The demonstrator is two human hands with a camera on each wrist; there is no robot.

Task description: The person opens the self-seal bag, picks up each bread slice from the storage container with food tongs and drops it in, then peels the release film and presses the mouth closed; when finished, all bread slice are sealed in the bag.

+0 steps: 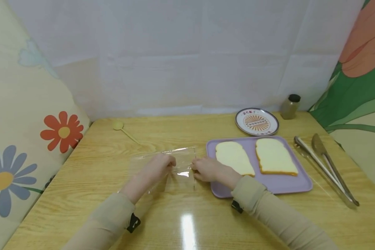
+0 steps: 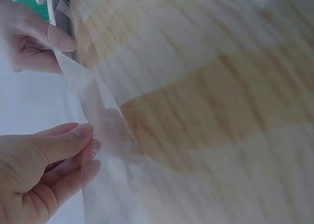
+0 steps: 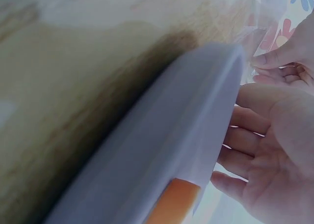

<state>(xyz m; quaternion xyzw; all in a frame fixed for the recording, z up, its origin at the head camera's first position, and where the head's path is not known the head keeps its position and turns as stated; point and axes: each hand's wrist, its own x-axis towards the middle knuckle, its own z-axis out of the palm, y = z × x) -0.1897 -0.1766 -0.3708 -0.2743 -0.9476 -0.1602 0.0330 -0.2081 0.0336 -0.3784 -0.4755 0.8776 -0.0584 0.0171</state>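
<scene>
A clear plastic bag [image 1: 182, 161] lies between my two hands over the wooden table, creased and shiny. My left hand [image 1: 159, 165] pinches its near layer; in the left wrist view the thumb and fingertips [image 2: 84, 131] meet on the film [image 2: 110, 130]. My right hand [image 1: 207, 169] pinches the bag's right edge, just left of the purple tray [image 1: 281, 187]. Two white bread slices [image 1: 234, 157] with orange-brown crusts lie on that tray. The right wrist view has the tray wall [image 3: 196, 96] in front of the right fingertips, partly hiding them.
A patterned plate [image 1: 257, 121] and a black-lidded jar [image 1: 290, 107] stand behind the tray. Metal tongs [image 1: 326, 170] lie to its right on the table [image 1: 90, 194]. At the back left is a gold spoon [image 1: 122, 128]. A white cloth [image 1: 162, 69] hangs behind.
</scene>
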